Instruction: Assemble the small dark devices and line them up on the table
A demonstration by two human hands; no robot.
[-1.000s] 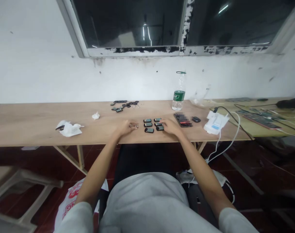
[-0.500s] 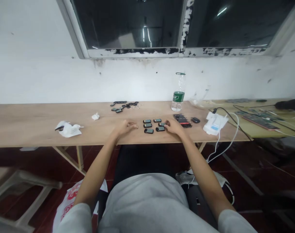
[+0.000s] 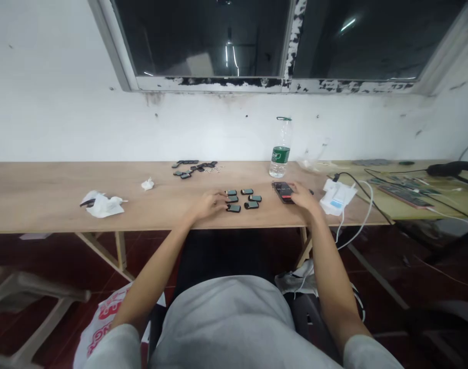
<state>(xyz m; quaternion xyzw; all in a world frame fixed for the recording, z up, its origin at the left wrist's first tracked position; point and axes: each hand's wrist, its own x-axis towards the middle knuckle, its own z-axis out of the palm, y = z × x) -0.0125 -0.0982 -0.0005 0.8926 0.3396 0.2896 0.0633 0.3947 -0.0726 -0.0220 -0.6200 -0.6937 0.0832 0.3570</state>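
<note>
Several small black oblong pieces with grey-green faces lie in two columns on the wooden table, among them a front-left piece and a front-right piece. My left hand rests on the table just left of the left column, fingers loosely bent and apart, its tips close to the pieces. Farther right, my right hand reaches over the right edge of a dark phone with a lit screen, fingers extended. I cannot make out anything held in either hand.
A pile of similar black pieces lies near the wall. Behind the phone stands a water bottle. Crumpled tissue is at left. A white device with cables and circuit boards are at right.
My right hand has left the right column of pieces and moved right to the phone. My left hand has shifted right, closer to the left column.
</note>
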